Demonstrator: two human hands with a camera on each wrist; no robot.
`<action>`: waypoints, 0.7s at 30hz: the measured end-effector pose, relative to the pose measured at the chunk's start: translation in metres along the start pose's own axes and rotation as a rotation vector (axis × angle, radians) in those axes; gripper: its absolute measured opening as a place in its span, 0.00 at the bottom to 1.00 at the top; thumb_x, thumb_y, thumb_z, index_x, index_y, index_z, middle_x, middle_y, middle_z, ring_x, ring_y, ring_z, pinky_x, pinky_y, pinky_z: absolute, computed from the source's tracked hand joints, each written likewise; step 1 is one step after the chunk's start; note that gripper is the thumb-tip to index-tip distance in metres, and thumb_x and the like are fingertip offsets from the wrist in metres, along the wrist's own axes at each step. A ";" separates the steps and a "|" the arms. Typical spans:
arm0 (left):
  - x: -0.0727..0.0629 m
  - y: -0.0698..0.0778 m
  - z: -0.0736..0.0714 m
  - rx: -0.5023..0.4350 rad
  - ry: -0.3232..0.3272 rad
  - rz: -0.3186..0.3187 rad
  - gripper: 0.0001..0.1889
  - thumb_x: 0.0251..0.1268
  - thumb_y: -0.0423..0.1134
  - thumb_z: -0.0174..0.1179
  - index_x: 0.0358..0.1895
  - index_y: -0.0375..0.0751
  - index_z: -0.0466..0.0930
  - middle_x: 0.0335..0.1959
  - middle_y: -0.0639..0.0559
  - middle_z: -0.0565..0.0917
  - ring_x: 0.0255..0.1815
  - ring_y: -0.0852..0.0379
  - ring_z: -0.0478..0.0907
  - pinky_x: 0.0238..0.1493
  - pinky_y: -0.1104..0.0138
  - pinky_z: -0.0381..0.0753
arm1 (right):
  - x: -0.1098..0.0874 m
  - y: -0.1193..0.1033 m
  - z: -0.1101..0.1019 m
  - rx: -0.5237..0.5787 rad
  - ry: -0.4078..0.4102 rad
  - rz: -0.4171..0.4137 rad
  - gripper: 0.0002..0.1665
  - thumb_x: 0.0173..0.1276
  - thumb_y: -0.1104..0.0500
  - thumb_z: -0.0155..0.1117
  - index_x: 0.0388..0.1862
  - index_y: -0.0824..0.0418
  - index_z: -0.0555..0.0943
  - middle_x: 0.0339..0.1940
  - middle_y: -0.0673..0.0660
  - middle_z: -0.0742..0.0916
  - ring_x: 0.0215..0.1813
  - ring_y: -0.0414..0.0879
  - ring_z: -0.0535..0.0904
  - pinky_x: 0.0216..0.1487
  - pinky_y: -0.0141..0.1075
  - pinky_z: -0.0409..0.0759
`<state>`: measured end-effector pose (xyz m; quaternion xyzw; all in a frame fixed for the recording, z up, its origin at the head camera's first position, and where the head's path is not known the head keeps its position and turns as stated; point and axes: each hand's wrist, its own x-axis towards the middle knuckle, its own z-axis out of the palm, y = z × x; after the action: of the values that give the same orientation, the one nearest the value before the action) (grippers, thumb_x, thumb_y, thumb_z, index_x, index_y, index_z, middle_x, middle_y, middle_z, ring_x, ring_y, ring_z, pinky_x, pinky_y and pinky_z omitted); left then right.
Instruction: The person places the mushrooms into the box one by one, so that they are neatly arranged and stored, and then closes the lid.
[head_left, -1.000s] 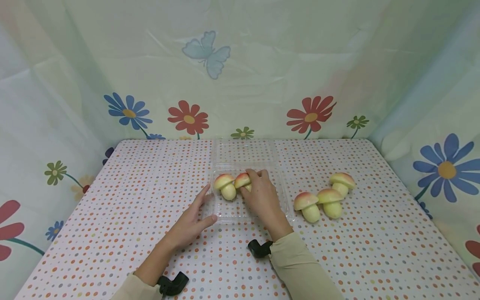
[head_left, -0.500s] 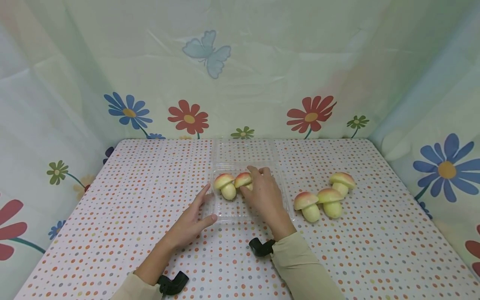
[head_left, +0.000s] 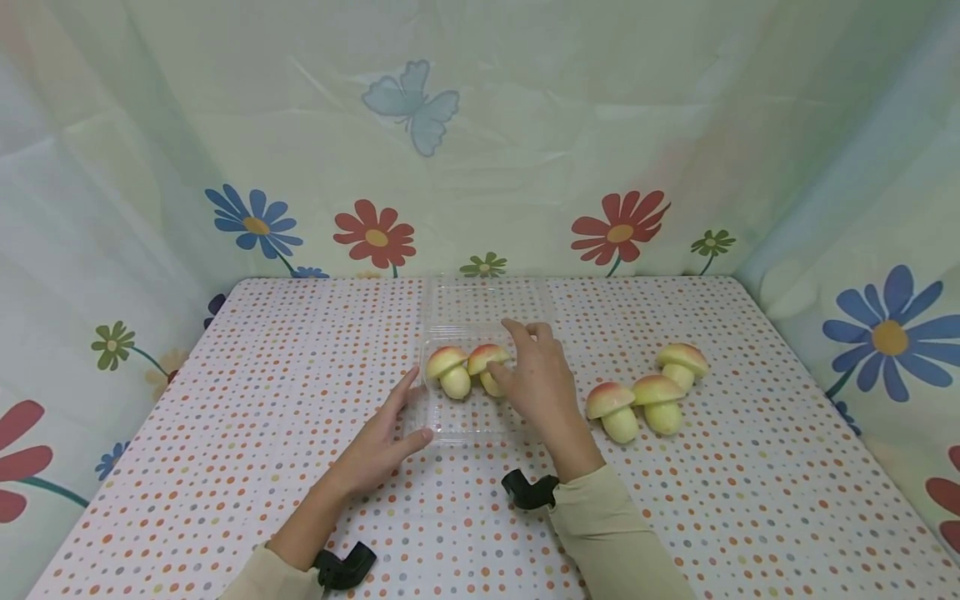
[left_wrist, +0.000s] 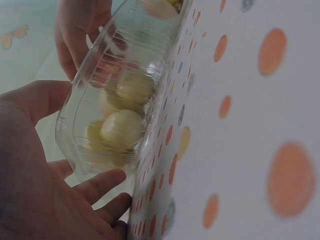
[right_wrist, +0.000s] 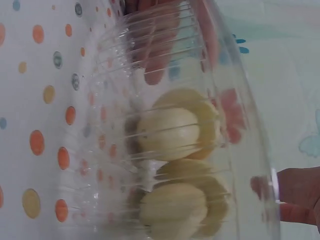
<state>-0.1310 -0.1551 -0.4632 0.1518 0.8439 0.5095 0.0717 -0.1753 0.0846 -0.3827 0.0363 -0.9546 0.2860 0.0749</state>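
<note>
A clear plastic clamshell container (head_left: 468,435) stands on the table with its lid (head_left: 487,302) folded back. Two mushrooms with red-and-yellow caps lie inside, a left mushroom (head_left: 452,375) and a right mushroom (head_left: 487,360) side by side. My left hand (head_left: 375,450) rests against the container's left side, fingers spread; in the left wrist view its thumb touches the rim. Over the container's right half is my right hand (head_left: 542,379), fingers loosely bent and holding nothing. Its thumb tip overlaps the right mushroom's cap in the head view; whether it touches, I cannot tell.
To the right of the container, a near mushroom (head_left: 615,412), a middle mushroom (head_left: 660,404) and a far mushroom (head_left: 682,365) lie close together on the dotted tablecloth (head_left: 750,500). A floral curtain (head_left: 517,125) hangs behind the table and at both sides.
My right hand has let go of the right mushroom and drawn back slightly to the right, showing more of that mushroom. The left hand has stayed in place.
</note>
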 end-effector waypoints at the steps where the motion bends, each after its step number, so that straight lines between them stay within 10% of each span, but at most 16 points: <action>1: 0.000 0.000 0.000 0.000 0.001 -0.002 0.45 0.74 0.46 0.59 0.86 0.56 0.41 0.81 0.36 0.62 0.84 0.34 0.51 0.79 0.34 0.47 | 0.000 0.000 -0.001 0.001 0.001 0.003 0.40 0.70 0.52 0.71 0.78 0.55 0.70 0.70 0.67 0.74 0.65 0.65 0.76 0.47 0.56 0.83; 21: -0.001 0.000 0.000 0.003 0.005 -0.017 0.46 0.73 0.47 0.59 0.86 0.59 0.41 0.82 0.37 0.61 0.84 0.34 0.51 0.79 0.33 0.48 | -0.002 0.003 -0.025 0.007 0.077 0.004 0.39 0.69 0.53 0.72 0.77 0.57 0.72 0.70 0.69 0.75 0.65 0.66 0.77 0.51 0.58 0.84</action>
<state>-0.1302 -0.1554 -0.4628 0.1438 0.8460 0.5080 0.0738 -0.1708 0.1015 -0.3639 0.0237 -0.9500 0.2908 0.1108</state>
